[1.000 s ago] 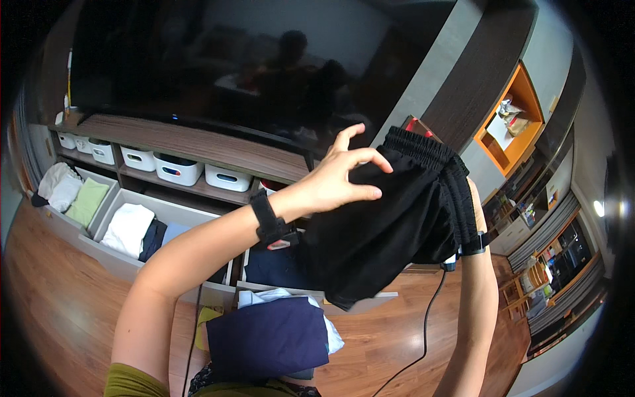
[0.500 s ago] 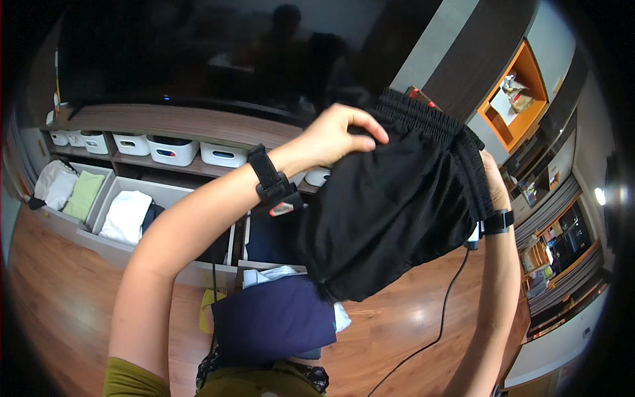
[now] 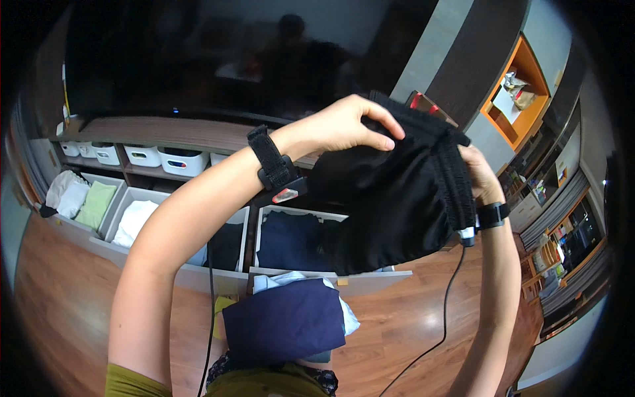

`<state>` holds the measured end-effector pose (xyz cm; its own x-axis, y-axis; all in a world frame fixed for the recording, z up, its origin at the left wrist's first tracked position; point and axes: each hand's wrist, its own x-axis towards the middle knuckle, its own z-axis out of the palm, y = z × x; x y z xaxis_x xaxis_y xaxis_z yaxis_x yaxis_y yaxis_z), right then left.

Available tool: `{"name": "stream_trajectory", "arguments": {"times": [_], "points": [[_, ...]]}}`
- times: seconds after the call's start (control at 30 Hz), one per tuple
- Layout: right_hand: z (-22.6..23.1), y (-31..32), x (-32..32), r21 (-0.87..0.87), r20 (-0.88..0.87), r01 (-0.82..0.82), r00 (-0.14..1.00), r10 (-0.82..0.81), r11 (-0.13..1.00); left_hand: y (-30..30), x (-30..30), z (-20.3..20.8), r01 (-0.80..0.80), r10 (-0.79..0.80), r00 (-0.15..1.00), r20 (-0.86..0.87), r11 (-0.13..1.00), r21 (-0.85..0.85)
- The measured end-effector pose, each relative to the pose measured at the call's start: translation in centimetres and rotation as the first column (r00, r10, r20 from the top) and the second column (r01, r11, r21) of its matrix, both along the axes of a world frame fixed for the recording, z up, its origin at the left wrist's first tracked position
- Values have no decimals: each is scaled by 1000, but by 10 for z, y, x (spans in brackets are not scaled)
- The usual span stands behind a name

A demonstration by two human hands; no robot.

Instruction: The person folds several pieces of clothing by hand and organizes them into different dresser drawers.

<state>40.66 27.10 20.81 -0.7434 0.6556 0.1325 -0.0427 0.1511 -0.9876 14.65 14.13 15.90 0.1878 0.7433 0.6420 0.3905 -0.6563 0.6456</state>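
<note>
Bare forearms, a band on each wrist

The left wrist wears a black strap [image 3: 272, 161] with a small device showing a red light; the right wears a black band [image 3: 493, 215]. Olive-green sleeve [image 3: 129, 385] at the shoulder.

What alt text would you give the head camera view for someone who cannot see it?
Two bare hands, left hand and right hand, hold up black fabric shorts by the elastic waistband. Below lie a folded navy cloth and open white drawers of folded clothes.

The shorts [image 3: 397, 198] hang between the left hand [image 3: 344, 126] and right hand [image 3: 479, 175], above the open drawers [image 3: 198, 271]. A folded cloth pile [image 3: 284, 321] lies before the drawers; bins [image 3: 175, 159] sit on the shelf [image 3: 165, 132] behind.
</note>
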Motion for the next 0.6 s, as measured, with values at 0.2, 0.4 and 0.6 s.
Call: {"name": "stream_trajectory", "arguments": {"times": [0.2, 0.4, 0.6], "points": [[-37, -19, -22, -33, 99, 56, 994, -53, 998, -3, -1, 2, -17, 47, 972, 230, 991, -130], [-118, -54, -20, -124, 132, 6, 991, 10, 992, -9, 8, 8, -100, 128, 974, 188, 983, -154], [-155, -68, -29, 37, 504, -112, 860, 78, 993, -16, 3, 12, -150, 159, 987, 30, 966, -210]]}}
